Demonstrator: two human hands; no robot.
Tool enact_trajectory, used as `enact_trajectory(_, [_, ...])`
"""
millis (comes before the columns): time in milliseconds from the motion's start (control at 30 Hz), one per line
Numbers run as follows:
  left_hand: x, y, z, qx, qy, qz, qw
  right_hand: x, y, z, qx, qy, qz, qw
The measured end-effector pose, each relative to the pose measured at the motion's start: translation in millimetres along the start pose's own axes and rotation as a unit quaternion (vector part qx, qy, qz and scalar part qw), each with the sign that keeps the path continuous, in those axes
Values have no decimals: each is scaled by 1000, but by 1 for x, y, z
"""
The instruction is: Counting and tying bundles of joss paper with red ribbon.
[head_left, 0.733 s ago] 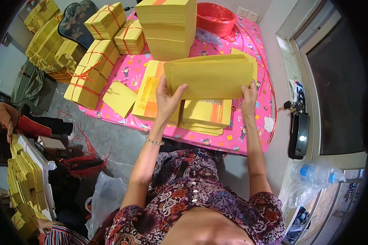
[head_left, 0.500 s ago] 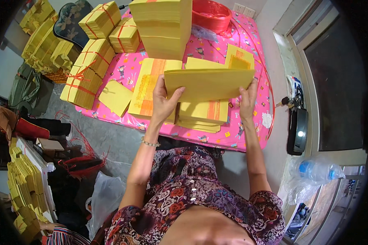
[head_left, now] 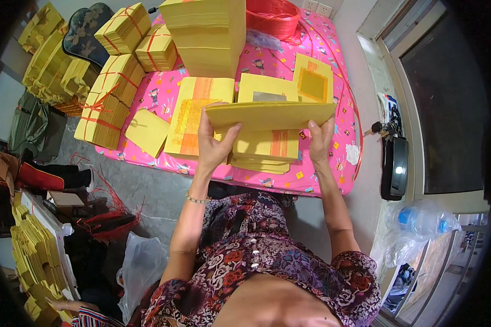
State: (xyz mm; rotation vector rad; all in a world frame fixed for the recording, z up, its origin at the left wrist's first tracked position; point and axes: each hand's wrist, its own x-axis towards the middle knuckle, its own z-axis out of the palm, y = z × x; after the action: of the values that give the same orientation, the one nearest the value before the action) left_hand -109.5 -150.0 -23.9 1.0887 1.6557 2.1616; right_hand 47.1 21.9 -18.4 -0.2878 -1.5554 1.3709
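Observation:
A thin stack of yellow paper point(head_left: 271, 114) is held up level above the pink table by both hands. My left hand point(head_left: 215, 143) grips its left end, thumb on the near face. At the right end my right hand point(head_left: 321, 140) grips it, thumb on the near side too. Beneath lies a pile of yellow paper point(head_left: 264, 146) with an orange printed band, partly hidden by the held stack. To its left sits another printed paper pile point(head_left: 186, 111), and at the far right a smaller one point(head_left: 313, 83). A loose yellow sheet point(head_left: 147, 132) lies at the left.
Behind stands a tall yellow paper stack point(head_left: 204, 46). Bundles tied with red string point(head_left: 105, 103) line the left edge of the pink-covered table point(head_left: 223, 173). A red plastic basin point(head_left: 270, 20) is at the back. A co-worker's hand point(head_left: 59, 304) touches yellow paper at lower left.
The held stack has tilted flatter and come slightly lower and left, with both hands moving along. More of the pile behind it now shows, including a grey rectangle.

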Motion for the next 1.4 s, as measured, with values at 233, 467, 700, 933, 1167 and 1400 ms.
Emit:
enact_trajectory(233, [6, 5, 0, 52, 0, 18, 998, 1, 1, -12, -34, -40, 15, 998])
enact_trajectory(467, [17, 0, 3, 39, -18, 19, 999, 12, 7, -13, -8, -31, 13, 999])
enact_trajectory(700, [17, -2, 3, -39, 7, -20, 999, 20, 8, -16, 39, -43, 40, 998])
enact_trajectory(933, [24, 24, 10, -29, 111, 52, 992, 71, -12, 7, -36, -74, 16, 997])
enact_trajectory(1167, [33, 61, 16, 311, 127, 363, 869, 110, 7, 14, -10, -124, 84, 989])
enact_trajectory(1400, [-30, 14, 22, 408, -26, 256, 876, 68, 62, -3, 115, -82, 337, 931])
